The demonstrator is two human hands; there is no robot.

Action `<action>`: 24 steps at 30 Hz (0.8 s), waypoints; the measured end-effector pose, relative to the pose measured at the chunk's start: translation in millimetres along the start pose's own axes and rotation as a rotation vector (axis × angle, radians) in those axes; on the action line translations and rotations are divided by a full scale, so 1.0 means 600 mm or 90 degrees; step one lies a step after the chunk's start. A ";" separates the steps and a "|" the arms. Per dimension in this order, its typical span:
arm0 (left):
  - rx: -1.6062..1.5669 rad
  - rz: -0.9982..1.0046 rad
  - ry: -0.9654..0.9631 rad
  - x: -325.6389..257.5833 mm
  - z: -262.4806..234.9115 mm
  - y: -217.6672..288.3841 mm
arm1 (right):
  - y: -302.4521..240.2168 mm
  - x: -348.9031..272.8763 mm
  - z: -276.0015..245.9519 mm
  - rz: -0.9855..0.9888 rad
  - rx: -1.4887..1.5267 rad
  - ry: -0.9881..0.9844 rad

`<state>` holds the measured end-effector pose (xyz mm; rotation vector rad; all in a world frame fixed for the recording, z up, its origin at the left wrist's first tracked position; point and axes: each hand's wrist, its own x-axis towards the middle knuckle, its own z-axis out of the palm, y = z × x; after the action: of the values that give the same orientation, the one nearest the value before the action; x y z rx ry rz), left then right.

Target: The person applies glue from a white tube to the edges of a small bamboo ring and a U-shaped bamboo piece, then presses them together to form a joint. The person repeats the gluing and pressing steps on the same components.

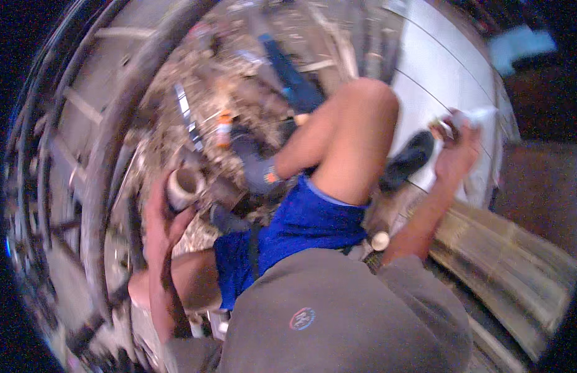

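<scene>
At the left, my left hand (162, 219) is closed round a short hollow tube (184, 190) with a pale rim, which looks like a cut piece of bamboo. Its open end faces up, and its inside is brown. Out to the right, my right hand (457, 156) is raised over the white tiled surface (439, 74), fingers curled. Something small and brownish shows at those fingers, with a whitish blur beside it; motion smears both, and I cannot make out what they are. My two hands are far apart, with my bent knee between them.
Shavings and scraps (204, 87) litter the ground ahead. Among them lie an orange-and-white bottle (223, 129) and a black-and-white strip (187, 115). A dark shoe (409, 160) is beside the tiles. Bamboo slats (506, 255) run along the right, and a wooden pole (123, 112) along the left.
</scene>
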<state>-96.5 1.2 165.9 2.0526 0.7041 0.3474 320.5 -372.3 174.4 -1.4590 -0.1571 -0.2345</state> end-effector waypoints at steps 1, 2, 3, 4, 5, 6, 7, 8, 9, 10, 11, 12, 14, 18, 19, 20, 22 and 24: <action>-0.104 -0.056 0.000 0.000 0.003 0.004 | 0.024 0.004 -0.005 -0.003 -0.038 -0.007; -0.085 -0.024 -0.022 0.020 0.007 -0.003 | 0.039 0.005 -0.021 0.022 -0.015 0.050; -0.051 -0.008 -0.018 0.021 0.004 -0.002 | 0.070 0.012 -0.031 0.061 0.028 0.082; -0.048 -0.003 -0.006 0.022 0.007 0.004 | 0.117 0.019 -0.055 0.057 -0.029 0.098; -0.042 0.000 0.008 0.025 0.008 0.011 | 0.168 0.021 -0.079 0.058 -0.084 0.113; 0.042 -0.011 0.010 0.025 0.005 0.029 | 0.216 0.015 -0.084 0.069 -0.123 0.135; 0.022 -0.022 0.018 0.021 0.003 0.031 | 0.251 0.007 -0.077 0.081 -0.161 0.154; -0.001 -0.029 0.019 0.023 0.000 0.029 | 0.261 -0.009 -0.071 0.103 -0.200 0.158; -0.018 -0.043 0.035 0.015 -0.007 0.035 | 0.296 -0.012 -0.065 0.107 -0.224 0.142; -0.037 -0.029 0.015 0.036 0.001 0.035 | 0.335 -0.015 -0.096 0.099 -0.267 0.155; -0.011 -0.026 0.028 0.025 -0.007 0.039 | 0.382 -0.020 -0.093 0.104 -0.293 0.136; 0.005 -0.012 0.026 0.029 -0.010 0.036 | 0.406 -0.021 -0.107 0.050 -0.364 0.130; 0.059 -0.015 0.038 0.034 -0.013 0.028 | 0.442 -0.021 -0.126 -0.052 -0.502 0.109; 0.081 -0.040 0.072 0.024 -0.014 0.023 | 0.428 -0.030 -0.093 0.068 -0.511 0.073; 0.070 -0.045 0.064 0.027 -0.013 0.025 | 0.428 -0.030 -0.091 0.061 -0.514 0.077; 0.059 -0.051 0.057 0.030 -0.010 0.027 | 0.429 -0.031 -0.087 0.055 -0.517 0.079; 0.065 -0.065 0.081 0.021 -0.009 0.015 | 0.438 -0.030 -0.079 0.065 -0.516 0.067; 0.037 -0.089 0.096 0.010 -0.010 0.010 | 0.469 -0.024 -0.081 0.096 -0.509 0.044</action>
<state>-92.5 6.6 173.9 2.0335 0.9546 0.4081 375.6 -392.8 -105.5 -2.2411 0.1236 -0.2348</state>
